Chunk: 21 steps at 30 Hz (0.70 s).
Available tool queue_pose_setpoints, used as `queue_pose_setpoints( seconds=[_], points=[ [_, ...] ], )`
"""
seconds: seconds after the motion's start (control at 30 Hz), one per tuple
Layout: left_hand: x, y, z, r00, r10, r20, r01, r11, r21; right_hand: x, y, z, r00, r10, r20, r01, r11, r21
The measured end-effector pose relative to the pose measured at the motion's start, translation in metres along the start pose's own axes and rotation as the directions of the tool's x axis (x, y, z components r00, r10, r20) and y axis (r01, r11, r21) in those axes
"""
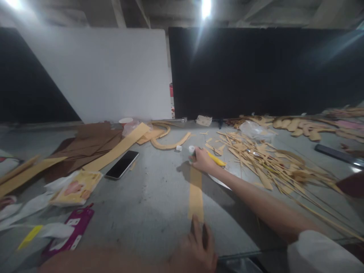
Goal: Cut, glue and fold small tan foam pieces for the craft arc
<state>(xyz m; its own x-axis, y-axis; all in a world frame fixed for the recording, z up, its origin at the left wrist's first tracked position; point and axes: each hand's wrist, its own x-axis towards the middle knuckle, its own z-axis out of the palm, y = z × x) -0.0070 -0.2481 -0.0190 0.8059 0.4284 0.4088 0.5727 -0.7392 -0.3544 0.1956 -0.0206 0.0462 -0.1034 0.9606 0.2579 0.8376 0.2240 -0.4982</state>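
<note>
A tan strip [196, 189] of leather-like material lies lengthwise on the grey table in front of me. My left hand [196, 244] rests at its near end, fingers stretched out and the tips touching the strip. At the far end, my right hand [205, 161] is closed around a small bottle [191, 149] with a whitish top; most of the bottle is hidden by the fingers. A small white cap-like piece [179, 148] sits just left of it. Beyond my right wrist lies a yellow object [217, 159], partly covered by the hand.
To the left are a phone [122, 165], brown sheets [91, 142], a long tan strip [116, 148], a tissue pack [76, 187] and a purple packet [72, 229]. Thin offcuts [256, 163] heap up on the right, near a clear plastic bag [254, 129]. Panels [256, 72] stand behind.
</note>
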Motion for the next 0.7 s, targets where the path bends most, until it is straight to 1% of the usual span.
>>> queue_pose_setpoints(
  seconds=[0.1,0.17,0.3,0.37,0.43,0.5,0.57,0.6,0.7],
  points=[
    [-0.003,0.001,0.007,1.0,0.018,-0.006,-0.017,1.0,0.006,0.002,-0.001,-0.004,0.999,0.037,0.013,-0.037,0.999,-0.029],
    [-0.003,0.002,0.007,1.0,0.021,0.003,-0.021,1.0,0.001,-0.003,0.0,-0.007,0.999,0.033,0.024,-0.033,0.999,-0.014],
    [-0.001,0.003,-0.002,1.0,0.014,0.016,-0.014,1.0,-0.012,-0.029,0.0,-0.009,0.997,-0.048,0.068,0.041,0.994,0.096],
    [0.001,0.002,-0.007,0.999,0.003,0.035,-0.002,1.0,-0.013,-0.042,-0.001,-0.007,0.994,-0.081,0.077,0.072,0.99,0.12],
    [0.003,0.002,-0.012,0.998,-0.008,0.055,0.009,1.0,-0.019,-0.048,-0.002,-0.005,0.994,-0.079,0.074,0.069,0.989,0.131],
    [0.003,0.001,-0.013,0.998,-0.008,0.064,0.01,1.0,-0.027,-0.047,0.0,-0.004,0.995,-0.075,0.064,0.066,0.989,0.135],
    [0.002,0.0,-0.011,0.998,0.008,0.062,-0.006,1.0,-0.027,-0.04,0.004,-0.009,0.996,-0.09,0.023,0.087,0.99,0.112],
    [0.002,0.0,-0.01,0.999,0.019,0.049,-0.018,1.0,-0.02,-0.035,0.006,-0.013,0.995,-0.095,-0.018,0.097,0.991,0.094],
    [0.001,0.001,-0.003,0.999,0.045,0.003,-0.045,0.999,0.013,-0.02,0.011,-0.038,0.98,-0.073,-0.183,0.084,0.995,0.056]
  ],
)
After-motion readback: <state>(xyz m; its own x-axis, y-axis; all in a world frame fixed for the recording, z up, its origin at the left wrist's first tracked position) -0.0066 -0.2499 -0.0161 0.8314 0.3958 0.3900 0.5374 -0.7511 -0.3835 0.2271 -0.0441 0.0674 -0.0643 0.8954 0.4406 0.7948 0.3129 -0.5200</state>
